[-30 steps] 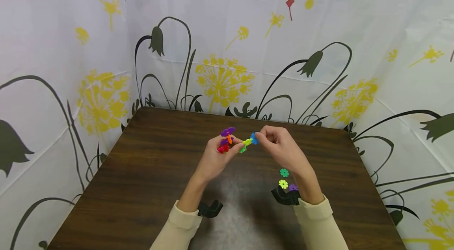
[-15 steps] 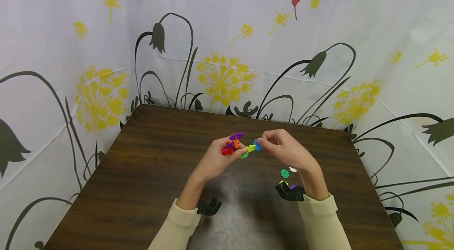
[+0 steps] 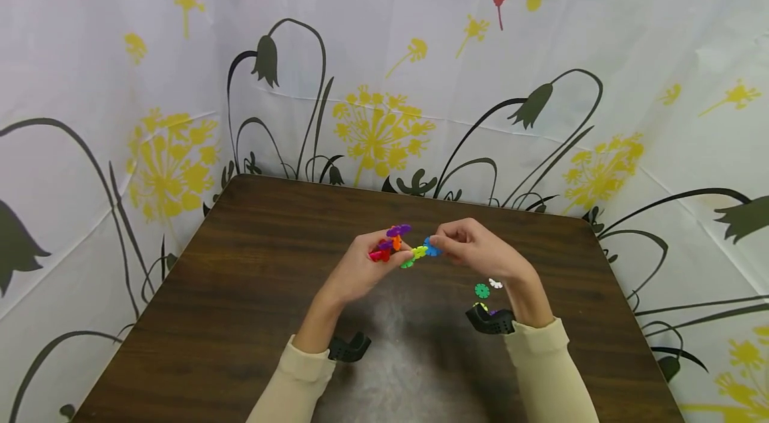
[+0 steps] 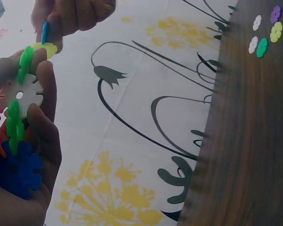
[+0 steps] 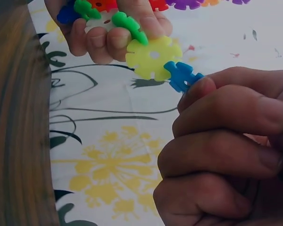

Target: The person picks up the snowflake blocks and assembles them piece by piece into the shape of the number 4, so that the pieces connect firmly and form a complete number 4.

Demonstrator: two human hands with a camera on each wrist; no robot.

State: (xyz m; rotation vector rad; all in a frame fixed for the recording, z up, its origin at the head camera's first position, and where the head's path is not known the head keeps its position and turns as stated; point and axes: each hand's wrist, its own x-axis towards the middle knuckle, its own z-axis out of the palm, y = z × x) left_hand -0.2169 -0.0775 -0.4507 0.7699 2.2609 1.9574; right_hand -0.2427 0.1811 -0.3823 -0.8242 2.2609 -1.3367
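Notched plastic discs, linked edge to edge, form a chain of several colours. My left hand (image 3: pixel 357 269) grips it, with a dark blue disc (image 4: pixel 19 169), a white disc (image 4: pixel 32 87) and green discs among its fingers. A purple disc (image 3: pixel 398 230) stands up at the chain's far side. At the right end, a yellow disc (image 5: pixel 141 59) meets a light blue disc (image 5: pixel 181 75), edge in edge. My right hand (image 3: pixel 483 253) pinches that light blue disc between thumb and forefinger, its other fingers curled. Part of the chain is hidden behind the left fingers.
Loose discs lie on the brown table (image 3: pixel 258 263) below the right forearm: green (image 3: pixel 482 291), white (image 3: pixel 495 283), yellow (image 4: pixel 276 32) and purple (image 4: pixel 275 14). Black wrist mounts (image 3: pixel 350 347) stick out from both wrists. A flower-patterned curtain (image 3: pixel 372 43) hangs behind the table.
Compared with a second ago, the right hand sits slightly lower, still pinching the light blue disc. The left hand keeps hold of the chain. A loose white disc has come into sight beside the right wrist.
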